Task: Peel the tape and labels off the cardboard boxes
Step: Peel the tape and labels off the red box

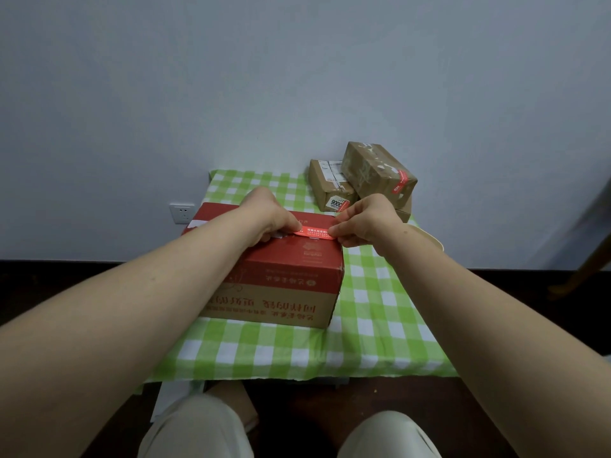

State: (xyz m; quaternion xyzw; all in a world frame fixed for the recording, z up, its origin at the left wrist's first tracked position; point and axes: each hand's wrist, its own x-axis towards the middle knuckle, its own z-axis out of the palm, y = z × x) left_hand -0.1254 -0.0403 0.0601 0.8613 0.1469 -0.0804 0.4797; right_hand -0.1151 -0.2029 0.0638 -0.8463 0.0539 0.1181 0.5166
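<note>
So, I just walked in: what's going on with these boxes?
A person is working on the red-and-brown box on the green checked cloth. The left hand and right hand pinch opposite ends of a red tape strip on its top. The smaller brown boxes, still labelled, sit at the far right.

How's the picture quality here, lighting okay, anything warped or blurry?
Head view: dim, flat light, no glare, only faint shadows; the wide lens balloons the forearms near the bottom edge; the red tape strip between the left hand and right hand looks fairly sharp, its print too small to read.
</note>
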